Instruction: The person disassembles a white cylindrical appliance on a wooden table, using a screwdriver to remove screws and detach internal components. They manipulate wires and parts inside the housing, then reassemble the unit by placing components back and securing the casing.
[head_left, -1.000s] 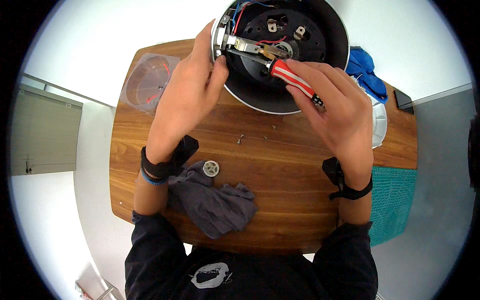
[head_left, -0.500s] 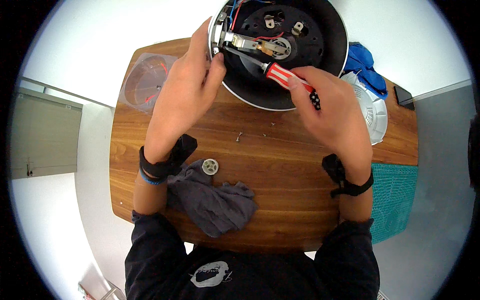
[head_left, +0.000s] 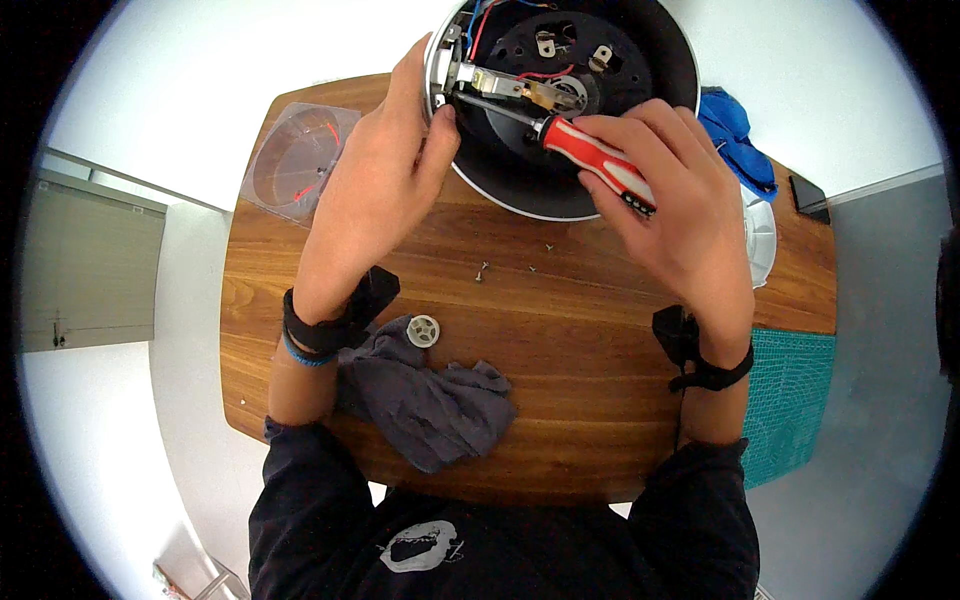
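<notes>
Your right hand [head_left: 680, 190] grasped the screwdriver [head_left: 598, 160], its tip beside the metal strip [head_left: 495, 85] inside the pot [head_left: 500, 178]. Your left hand [head_left: 385, 165] clasped the pot's near-left rim at the table's [head_left: 600, 350] far side. The work looked partway: the pot lay open, wires [head_left: 478, 42] bared, small screws [head_left: 479, 278] loose. The strip remained inside; I couldn't tell whether the tip was seated.

Two hands [head_left: 372, 190] [head_left: 685, 200], one screwdriver [head_left: 588, 153], one housing [head_left: 530, 190] and perhaps four screws [head_left: 479, 278] show.
</notes>
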